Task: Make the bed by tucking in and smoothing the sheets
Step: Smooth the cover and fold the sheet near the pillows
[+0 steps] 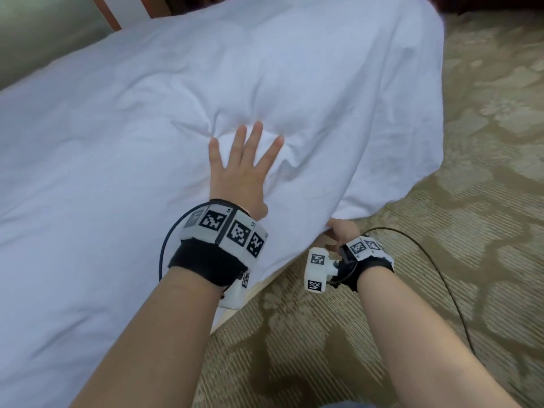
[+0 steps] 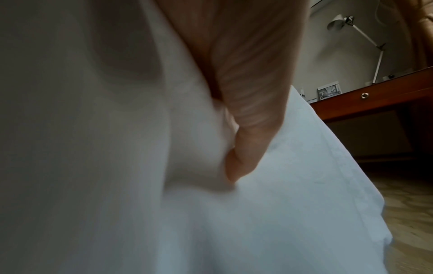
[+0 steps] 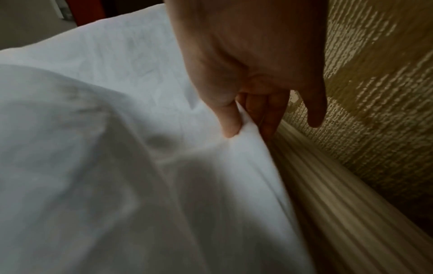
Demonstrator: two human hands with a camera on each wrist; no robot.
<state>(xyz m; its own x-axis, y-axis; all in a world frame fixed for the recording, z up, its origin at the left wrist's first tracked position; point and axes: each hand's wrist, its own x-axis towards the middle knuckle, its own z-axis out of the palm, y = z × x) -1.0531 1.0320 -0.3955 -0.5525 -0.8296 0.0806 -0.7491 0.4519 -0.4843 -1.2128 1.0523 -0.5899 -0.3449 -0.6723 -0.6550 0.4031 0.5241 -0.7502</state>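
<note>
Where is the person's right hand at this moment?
In the head view, the right hand is low at the bed's near side, pinching the white sheet's hanging edge above the patterned carpet, right of the left hand.

The left hand [image 2: 246, 92] presses into the white sheet [image 2: 269, 213], its thumb sunk in a fold. Behind stand a wooden desk [image 2: 374, 103] and white lamp [image 2: 365, 39].
</note>
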